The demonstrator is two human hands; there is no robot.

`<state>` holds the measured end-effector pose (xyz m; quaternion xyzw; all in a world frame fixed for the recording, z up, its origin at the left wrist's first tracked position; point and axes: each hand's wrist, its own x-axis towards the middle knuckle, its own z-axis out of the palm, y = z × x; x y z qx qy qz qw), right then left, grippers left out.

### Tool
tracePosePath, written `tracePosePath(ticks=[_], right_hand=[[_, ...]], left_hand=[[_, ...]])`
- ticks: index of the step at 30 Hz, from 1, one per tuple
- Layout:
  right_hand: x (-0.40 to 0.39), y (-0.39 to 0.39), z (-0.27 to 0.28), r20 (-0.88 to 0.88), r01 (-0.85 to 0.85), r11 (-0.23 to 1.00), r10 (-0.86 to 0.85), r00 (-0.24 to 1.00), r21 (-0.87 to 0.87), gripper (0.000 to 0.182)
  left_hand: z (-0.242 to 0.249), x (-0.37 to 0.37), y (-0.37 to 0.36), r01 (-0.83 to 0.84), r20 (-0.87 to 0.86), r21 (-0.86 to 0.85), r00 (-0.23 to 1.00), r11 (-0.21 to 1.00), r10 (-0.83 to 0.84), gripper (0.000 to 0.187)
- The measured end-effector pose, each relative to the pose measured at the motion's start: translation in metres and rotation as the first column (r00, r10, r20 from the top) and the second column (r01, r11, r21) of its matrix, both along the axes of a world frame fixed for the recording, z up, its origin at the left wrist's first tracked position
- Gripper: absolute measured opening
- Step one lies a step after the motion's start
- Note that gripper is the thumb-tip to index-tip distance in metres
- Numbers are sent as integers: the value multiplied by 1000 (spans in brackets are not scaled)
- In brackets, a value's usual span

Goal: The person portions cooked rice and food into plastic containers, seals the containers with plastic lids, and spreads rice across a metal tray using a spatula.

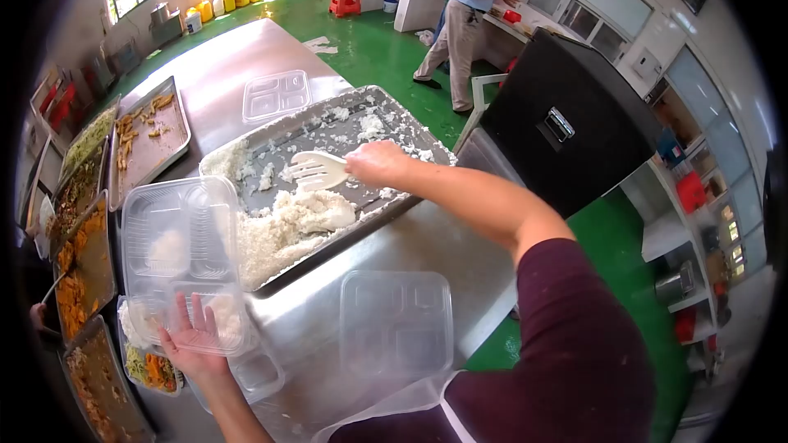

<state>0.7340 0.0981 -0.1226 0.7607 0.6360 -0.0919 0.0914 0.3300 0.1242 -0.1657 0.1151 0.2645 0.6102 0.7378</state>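
My right hand [377,164] is wrapped round the handle of a white plastic serving fork [321,171], its broad slotted end over the rice tray [392,213]. White rice [283,226] is heaped at the near left of that metal tray and scattered in clumps elsewhere. My left hand [195,336], palm up and fingers spread, lies under a clear compartment container [176,205] and supports it; the fingers show through the plastic. Portions of rice show in or through this container. Below it at the left sits a filled container [154,367] with rice and mixed vegetables.
Another clear container [396,320] lies on the metal table [316,299], and one more [277,95] stands beyond the rice tray. Food trays [156,143] line the left side. A black box [566,123] stands at the right. A person [470,16] stands at the far counter.
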Motion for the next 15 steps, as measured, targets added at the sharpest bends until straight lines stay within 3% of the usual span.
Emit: tracePosePath(ticks=[2, 4, 5, 7, 8, 9, 10, 11, 13, 15], right_hand=[[14, -17, -24, 128, -162, 987, 163, 978, -20, 16], [5, -25, -58, 223, -96, 995, 91, 971, 11, 14], [9, -23, -64, 213, -144, 989, 136, 968, 25, 14], [31, -11, -58, 180, -98, 995, 98, 979, -7, 18], [38, -5, -38, 72, -12, 999, 15, 997, -44, 22], [53, -2, -28, 100, -28, 999, 31, 995, -30, 25], [50, -2, -1, 120, 89, 993, -80, 990, -73, 26], [69, 2, -5, 193, 22, 987, 9, 981, -157, 28], [83, 4, -13, 94, 30, 934, 4, 996, -355, 31], [71, 13, -28, -115, 108, 853, -192, 975, -511, 30]], left_hand=[[-5, 7, 5, -8, 47, -7, 999, 1000, 8, 52], [-10, -1, 1, -23, 47, -3, 999, 1000, 24, 50], [-10, 0, 1, -3, 55, 28, 998, 1000, 2, 48], [-2, 10, -2, -67, -4, 5, 998, 998, 67, 43], [-5, 6, 1, -65, 3, 42, 998, 997, 65, 43], [-7, 3, 4, -54, 11, 78, 998, 996, 54, 42], [-4, 6, 6, -35, 6, 106, 999, 994, 34, 41], [-8, 4, 8, 3, 11, 152, 1000, 988, -5, 40], [-10, -2, 14, 75, 25, 245, 996, 967, -83, 39], [-4, 0, 16, 69, -30, 236, 998, 969, -63, 56]])
